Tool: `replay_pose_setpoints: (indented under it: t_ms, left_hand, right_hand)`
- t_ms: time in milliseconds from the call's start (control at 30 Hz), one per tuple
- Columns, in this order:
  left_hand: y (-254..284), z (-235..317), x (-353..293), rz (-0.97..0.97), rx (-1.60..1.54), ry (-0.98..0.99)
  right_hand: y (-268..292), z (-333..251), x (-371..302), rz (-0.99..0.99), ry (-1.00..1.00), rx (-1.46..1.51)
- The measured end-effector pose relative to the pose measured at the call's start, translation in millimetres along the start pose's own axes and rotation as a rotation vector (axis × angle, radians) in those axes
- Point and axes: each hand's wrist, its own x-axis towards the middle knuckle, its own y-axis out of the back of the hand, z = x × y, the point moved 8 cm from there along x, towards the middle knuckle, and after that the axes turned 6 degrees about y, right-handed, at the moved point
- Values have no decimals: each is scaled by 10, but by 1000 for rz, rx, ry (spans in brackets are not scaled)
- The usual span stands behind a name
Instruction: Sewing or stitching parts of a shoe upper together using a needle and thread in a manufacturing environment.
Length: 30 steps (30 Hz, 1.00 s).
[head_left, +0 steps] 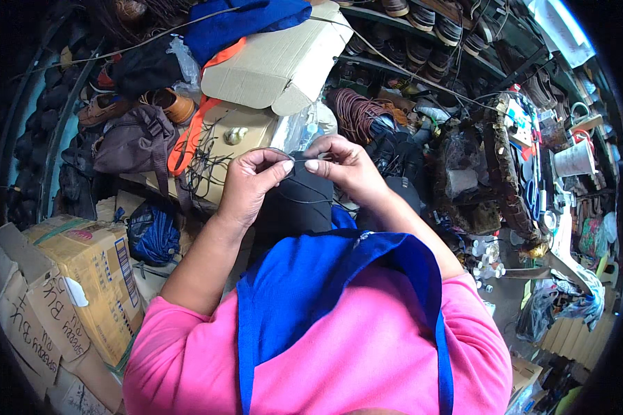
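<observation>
Standing well left of the fingers [280,169] and nearer the body, a taped cardboard box [93,266] was seen, its contents hidden. Beside it, a blue plastic bag [152,235] was bunched around something that could not be made out. Just left of the fingers, loose black cords [202,162] were spread on a tan surface [253,124], probably for easy reach. Between the left hand [255,178] and the right hand [351,166], a thin dark cord [300,157] was pinched by the thumb and fingers of each, presumably because fine control was needed. Ahead and to the right of the fingers, shoes [446,30] were ranged in rows. Farther right, pale material [462,181] was held in a ragged-edged container [500,162], beyond which a white spool [574,160] was placed.
</observation>
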Motion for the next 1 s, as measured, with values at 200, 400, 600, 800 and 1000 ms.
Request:
replay_pose_setpoints:
  t_ms: [200, 400, 600, 800, 1000]
  left_hand:
    - [61, 11, 1, 43, -17, -12]
    - [-9, 9, 37, 13, -25, -16]
    - [-167, -20, 41, -69, 7, -38]
    - [-234, -20, 33, -81, 82, -57]
    - [-300, 31, 50, -97, 250, -194]
  right_hand:
    - [230, -170, 21, 29, 12, -234]
    - [238, -336, 8, 56, 169, -450]
    - [79, -339, -26, -31, 206, -509]
    - [48, -333, -25, -46, 152, -212]
    - [-123, -582, 1, -107, 391, -360]
